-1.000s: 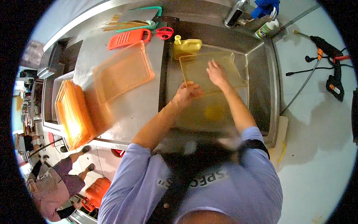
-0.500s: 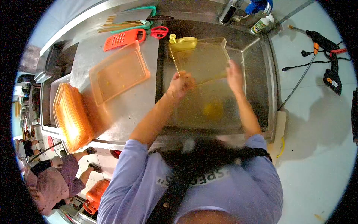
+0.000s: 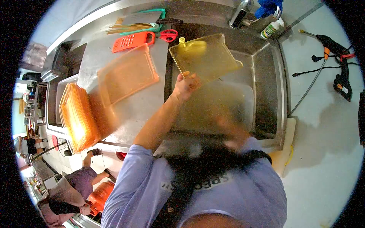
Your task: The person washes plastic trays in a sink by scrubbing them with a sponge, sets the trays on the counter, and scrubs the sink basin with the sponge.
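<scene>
A clear yellowish tray lid is held tilted over the sink; my left hand grips its lower left edge. Behind the clear plastic shows a yellow bottle. My right hand, blurred by motion, is low over the near part of the sink, and its fingers cannot be made out. Cloudy water fills the sink bottom. To the left, an orange-tinted clear lid lies on the steel counter, beside a stack of similar orange trays.
Behind lie a red grater, red scissors, a knife and a green-edged board. A white bottle stands at the sink's back corner. A spray gun is at right, another person at lower left.
My right hand has left the lid's right side and moved down toward me. The lid has turned and tilted in my left hand. The other person has shifted.
</scene>
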Action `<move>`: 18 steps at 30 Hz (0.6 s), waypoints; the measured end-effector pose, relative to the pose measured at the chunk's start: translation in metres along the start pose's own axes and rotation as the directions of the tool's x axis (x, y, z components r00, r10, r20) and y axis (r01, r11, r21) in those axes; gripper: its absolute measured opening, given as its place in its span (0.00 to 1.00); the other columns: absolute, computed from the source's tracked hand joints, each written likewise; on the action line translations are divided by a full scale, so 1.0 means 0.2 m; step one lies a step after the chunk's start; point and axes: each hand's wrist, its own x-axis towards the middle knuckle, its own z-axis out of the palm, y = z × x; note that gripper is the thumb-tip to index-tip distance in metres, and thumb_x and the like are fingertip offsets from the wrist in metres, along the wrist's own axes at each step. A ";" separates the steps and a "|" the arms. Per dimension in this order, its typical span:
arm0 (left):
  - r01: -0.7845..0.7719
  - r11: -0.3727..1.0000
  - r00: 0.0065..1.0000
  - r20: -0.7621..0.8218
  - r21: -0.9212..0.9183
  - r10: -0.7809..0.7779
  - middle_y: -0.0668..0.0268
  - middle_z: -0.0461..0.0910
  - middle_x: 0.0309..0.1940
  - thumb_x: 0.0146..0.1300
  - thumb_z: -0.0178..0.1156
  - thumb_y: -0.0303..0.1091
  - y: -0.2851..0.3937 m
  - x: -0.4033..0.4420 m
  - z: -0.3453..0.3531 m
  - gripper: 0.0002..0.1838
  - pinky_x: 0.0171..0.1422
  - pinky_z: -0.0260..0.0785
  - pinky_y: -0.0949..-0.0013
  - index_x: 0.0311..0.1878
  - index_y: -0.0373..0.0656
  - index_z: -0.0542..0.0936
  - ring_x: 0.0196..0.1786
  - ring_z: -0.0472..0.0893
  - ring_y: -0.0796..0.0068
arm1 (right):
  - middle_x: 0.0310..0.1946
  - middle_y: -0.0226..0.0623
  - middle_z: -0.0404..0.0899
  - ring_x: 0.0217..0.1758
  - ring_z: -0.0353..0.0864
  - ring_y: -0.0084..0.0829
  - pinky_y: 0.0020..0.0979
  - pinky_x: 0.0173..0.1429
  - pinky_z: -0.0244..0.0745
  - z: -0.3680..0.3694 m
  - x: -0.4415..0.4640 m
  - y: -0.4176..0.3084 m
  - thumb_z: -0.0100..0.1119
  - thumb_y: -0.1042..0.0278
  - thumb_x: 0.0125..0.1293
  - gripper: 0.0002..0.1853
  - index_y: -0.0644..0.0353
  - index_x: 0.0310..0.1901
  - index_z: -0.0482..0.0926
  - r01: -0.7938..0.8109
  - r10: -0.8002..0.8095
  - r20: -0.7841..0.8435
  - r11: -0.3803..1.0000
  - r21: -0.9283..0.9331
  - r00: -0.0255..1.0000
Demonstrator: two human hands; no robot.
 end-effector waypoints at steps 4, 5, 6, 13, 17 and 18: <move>-0.016 1.000 0.999 -0.040 0.025 0.017 0.57 0.69 0.46 0.46 0.46 0.09 0.04 -0.04 0.05 0.28 0.46 0.73 0.48 0.48 0.50 0.59 0.45 0.74 0.55 | 0.45 0.41 0.74 0.47 0.74 0.35 0.35 0.51 0.70 -0.30 -0.01 0.10 0.50 0.64 0.63 0.17 0.64 0.50 0.69 -0.168 0.161 0.106 0.445 0.880 0.981; -0.027 0.999 0.999 -0.044 0.048 0.029 0.57 0.69 0.45 0.46 0.47 0.09 0.04 -0.06 0.05 0.28 0.45 0.74 0.49 0.47 0.50 0.59 0.44 0.74 0.55 | 0.44 0.40 0.75 0.46 0.75 0.34 0.34 0.49 0.71 -0.37 -0.02 0.09 0.49 0.64 0.64 0.16 0.65 0.49 0.70 -0.105 0.166 0.058 0.288 0.952 0.984; -0.028 0.997 0.998 -0.051 0.067 0.032 0.57 0.69 0.45 0.46 0.47 0.08 0.01 -0.08 0.05 0.27 0.44 0.74 0.49 0.47 0.49 0.59 0.43 0.74 0.56 | 0.42 0.39 0.76 0.44 0.76 0.33 0.32 0.48 0.72 -0.47 -0.04 0.02 0.49 0.64 0.64 0.15 0.66 0.48 0.71 -0.003 0.163 -0.026 0.177 0.984 0.986; -0.073 0.977 0.997 0.030 0.200 0.069 0.59 0.75 0.39 0.54 0.56 0.22 -0.16 0.07 -0.06 0.15 0.43 0.75 0.56 0.45 0.44 0.67 0.38 0.78 0.62 | 0.37 0.35 0.77 0.41 0.77 0.33 0.32 0.45 0.72 -0.87 -0.20 -0.79 0.52 0.70 0.61 0.09 0.59 0.42 0.75 0.582 -0.291 -0.679 0.775 0.245 0.674; -0.052 0.985 0.999 0.011 0.166 0.050 0.59 0.76 0.38 0.54 0.56 0.22 -0.15 0.00 -0.02 0.15 0.41 0.76 0.57 0.45 0.41 0.69 0.38 0.78 0.62 | 0.35 0.35 0.76 0.37 0.77 0.35 0.31 0.41 0.73 -0.82 -0.08 -0.80 0.51 0.74 0.60 0.08 0.55 0.40 0.76 0.508 -0.439 -0.591 0.860 -0.057 0.677; -0.042 0.989 0.997 0.072 0.143 0.032 0.58 0.76 0.39 0.54 0.56 0.22 -0.15 0.00 -0.04 0.15 0.41 0.76 0.57 0.45 0.41 0.68 0.38 0.78 0.61 | 0.34 0.36 0.75 0.36 0.77 0.36 0.32 0.40 0.73 -0.82 -0.01 -0.72 0.51 0.74 0.60 0.08 0.54 0.39 0.77 0.507 -0.449 -0.581 0.859 -0.072 0.679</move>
